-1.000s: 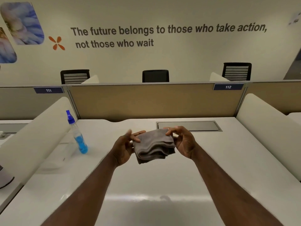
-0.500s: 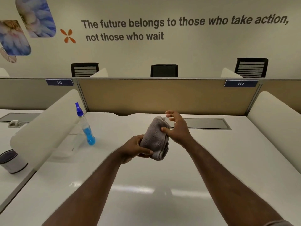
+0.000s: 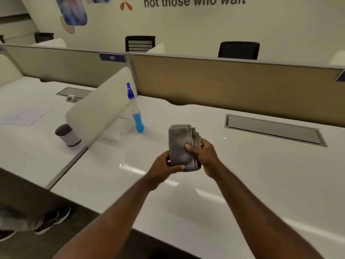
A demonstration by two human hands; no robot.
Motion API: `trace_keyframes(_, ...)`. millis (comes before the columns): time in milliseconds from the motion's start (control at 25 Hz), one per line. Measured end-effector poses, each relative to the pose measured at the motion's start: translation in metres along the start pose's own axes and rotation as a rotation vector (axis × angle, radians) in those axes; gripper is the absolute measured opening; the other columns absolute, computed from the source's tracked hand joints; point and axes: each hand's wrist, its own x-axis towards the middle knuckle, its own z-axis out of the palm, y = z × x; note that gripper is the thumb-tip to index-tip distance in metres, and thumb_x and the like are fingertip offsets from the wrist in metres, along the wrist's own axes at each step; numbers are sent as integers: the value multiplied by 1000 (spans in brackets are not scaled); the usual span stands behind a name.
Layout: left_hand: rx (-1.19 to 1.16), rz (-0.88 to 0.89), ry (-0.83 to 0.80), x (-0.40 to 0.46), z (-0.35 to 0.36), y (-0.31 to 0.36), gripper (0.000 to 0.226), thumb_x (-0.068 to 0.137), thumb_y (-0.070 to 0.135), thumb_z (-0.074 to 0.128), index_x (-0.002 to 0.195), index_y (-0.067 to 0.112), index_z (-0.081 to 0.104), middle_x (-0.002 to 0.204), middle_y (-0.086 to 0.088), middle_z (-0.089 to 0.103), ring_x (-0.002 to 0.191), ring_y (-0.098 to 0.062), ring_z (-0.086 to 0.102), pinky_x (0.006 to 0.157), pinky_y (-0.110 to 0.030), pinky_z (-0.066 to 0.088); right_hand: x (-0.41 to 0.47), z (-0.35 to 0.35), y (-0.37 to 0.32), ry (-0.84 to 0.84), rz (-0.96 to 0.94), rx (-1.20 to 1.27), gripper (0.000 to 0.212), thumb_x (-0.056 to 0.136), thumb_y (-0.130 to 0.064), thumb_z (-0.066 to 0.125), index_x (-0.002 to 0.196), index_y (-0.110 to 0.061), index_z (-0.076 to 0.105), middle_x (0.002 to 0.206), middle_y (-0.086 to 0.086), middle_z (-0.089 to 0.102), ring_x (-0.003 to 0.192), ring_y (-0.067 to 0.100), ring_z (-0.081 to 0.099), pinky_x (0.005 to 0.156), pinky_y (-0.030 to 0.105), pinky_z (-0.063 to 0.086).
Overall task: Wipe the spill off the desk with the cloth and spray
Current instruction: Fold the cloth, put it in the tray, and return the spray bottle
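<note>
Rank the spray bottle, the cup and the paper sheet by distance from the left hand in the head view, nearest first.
1. Spray bottle, up and left of the left hand, by the divider.
2. Cup, on the neighbouring desk, beyond the divider.
3. Paper sheet, far left on that desk.

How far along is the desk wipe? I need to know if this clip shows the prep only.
Prep only. Done: the grey cloth is folded and off the desk. In hand: left hand and right hand both grip it. Left: the spray bottle stands untouched by the divider, and no wiping has begun. No spill is visible.
</note>
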Motion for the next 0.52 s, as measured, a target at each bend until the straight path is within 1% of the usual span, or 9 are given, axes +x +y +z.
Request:
trace_keyframes(40, 119, 12, 40, -3, -16, -8, 67, 68, 43, 86, 127, 32, 54, 122, 14, 65, 113, -13, 63, 84, -27, 56, 6, 11, 2, -21, -27, -59, 33, 80, -20, 77, 110, -20, 63, 109, 3, 71, 102, 24, 68, 77, 34, 59)
trace_keyframes(80, 246, 28, 84, -6, -34, -17, 78, 66, 54, 83, 133, 35, 48, 132, 20, 56, 120, -7, 55, 90, -23, 50, 13, 23, 4, -34, -53, -127, 36, 81, -21, 76, 114, -21, 62, 111, 2, 70, 102, 21, 67, 79, 33, 58)
trace_keyframes(120, 376, 44, 137, -8, -56, -28, 90, 65, 61, 79, 141, 35, 40, 142, 21, 44, 129, -4, 45, 99, -24, 43, 20, 37, 6, -34, -76, -194, 41, 82, -23, 76, 120, -20, 59, 115, 2, 68, 104, 19, 66, 82, 35, 57)
trace_keyframes(200, 650, 90, 253, -9, -104, -51, 105, 68, 71, 70, 153, 30, 22, 158, 14, 23, 144, -7, 24, 114, -31, 26, 38, 65, 8, -19, -119, -299, 50, 83, -25, 75, 128, -18, 54, 120, 1, 66, 108, 18, 63, 91, 38, 54)
trace_keyframes(240, 775, 111, 303, -8, -128, -61, 109, 70, 75, 64, 155, 29, 15, 162, 10, 14, 148, -10, 15, 117, -37, 18, 47, 79, 10, -18, -136, -349, 53, 83, -26, 74, 130, -18, 53, 122, 1, 64, 110, 19, 62, 94, 39, 52)
trace_keyframes(360, 1048, 136, 354, 7, -200, -79, 112, 73, 84, 45, 156, 26, -4, 164, 8, -9, 151, -15, -6, 117, -46, 1, 78, 121, 13, -42, -157, -454, 54, 83, -27, 74, 131, -19, 52, 124, 0, 64, 112, 18, 60, 99, 40, 49)
trace_keyframes(440, 1138, 130, 351, 25, -251, -86, 112, 75, 85, 40, 155, 25, -9, 163, 7, -16, 150, -16, -13, 117, -49, -3, 99, 153, 16, -47, -153, -471, 54, 83, -25, 75, 132, -19, 52, 123, -2, 64, 112, 17, 60, 100, 40, 48)
trace_keyframes(520, 1196, 97, 336, 46, -292, -91, 111, 76, 85, 37, 155, 22, -11, 162, 5, -19, 149, -18, -16, 118, -51, -3, 120, 179, 17, -48, -143, -482, 55, 83, -25, 74, 133, -20, 51, 123, -3, 64, 113, 16, 60, 102, 40, 47)
